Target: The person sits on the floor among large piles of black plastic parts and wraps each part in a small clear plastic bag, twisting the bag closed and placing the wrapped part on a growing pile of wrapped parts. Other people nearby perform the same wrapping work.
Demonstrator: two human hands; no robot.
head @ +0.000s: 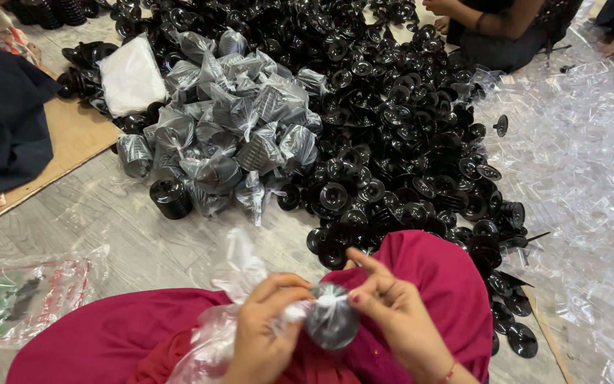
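Observation:
Over my lap in magenta cloth, both hands hold a small clear plastic bag [330,321] filled with a stack of black round parts. My left hand [268,328] pinches the bag's gathered neck and also grips a bundle of loose clear bags [234,284]. Against the bag's right side rests my right hand [392,313], its fingers pinching the plastic with the forefinger raised.
A heap of filled, tied bags [229,135] lies on the floor ahead. A large spread of loose black round parts [392,128] lies to its right. Clear plastic pieces [584,185] cover the floor at right. A flat printed packet [15,299] lies at left. Other people sit at the far edges.

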